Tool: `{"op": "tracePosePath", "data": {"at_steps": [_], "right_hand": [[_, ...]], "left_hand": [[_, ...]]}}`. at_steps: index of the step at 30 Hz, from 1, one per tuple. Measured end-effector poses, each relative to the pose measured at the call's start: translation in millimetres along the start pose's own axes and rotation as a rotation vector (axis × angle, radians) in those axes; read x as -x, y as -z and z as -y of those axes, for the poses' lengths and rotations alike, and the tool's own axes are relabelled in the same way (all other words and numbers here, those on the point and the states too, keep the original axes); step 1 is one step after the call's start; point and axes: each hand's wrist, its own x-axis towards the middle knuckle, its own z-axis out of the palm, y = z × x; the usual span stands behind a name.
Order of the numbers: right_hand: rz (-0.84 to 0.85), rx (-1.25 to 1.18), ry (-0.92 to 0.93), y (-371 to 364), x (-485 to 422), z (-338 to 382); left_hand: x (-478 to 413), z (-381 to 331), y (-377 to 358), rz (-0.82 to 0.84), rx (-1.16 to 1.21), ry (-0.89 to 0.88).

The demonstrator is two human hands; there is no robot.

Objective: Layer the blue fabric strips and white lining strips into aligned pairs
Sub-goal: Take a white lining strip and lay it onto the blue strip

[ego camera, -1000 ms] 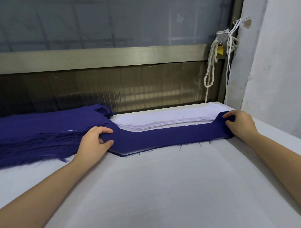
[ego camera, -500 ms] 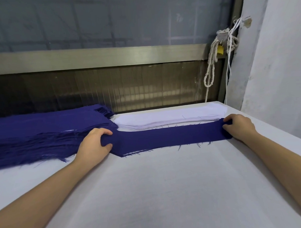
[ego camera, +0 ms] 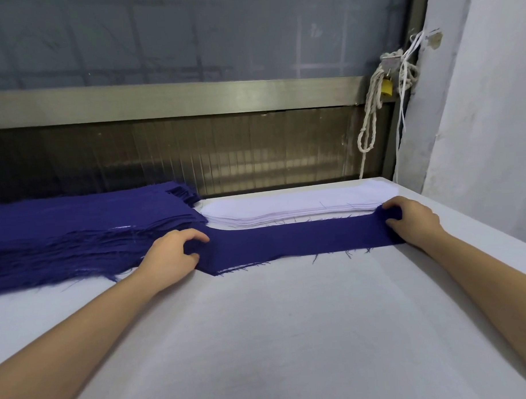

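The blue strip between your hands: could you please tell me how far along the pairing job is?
Done: no finished pair shows elsewhere. In hand: the left hand and right hand grip the ends of one blue strip, a white edge showing beneath. Left: the thick blue stack and white lining stack.

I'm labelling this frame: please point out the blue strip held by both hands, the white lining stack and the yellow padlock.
blue strip (ego camera: 293,243), head view, middle of its top face.
white lining stack (ego camera: 285,203), head view, centre of top sheet.
yellow padlock (ego camera: 386,87), head view, its body.
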Motion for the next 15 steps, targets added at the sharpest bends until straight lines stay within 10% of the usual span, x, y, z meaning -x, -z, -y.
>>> {"op": "tracePosePath", "data": {"at_steps": [15], "right_hand": [[-0.216, -0.565, 0.159, 3.8, 2.7, 16.6]], "left_hand": [[-2.2, 5.7, 24.4, -0.258, 0.363, 0.115]]}}
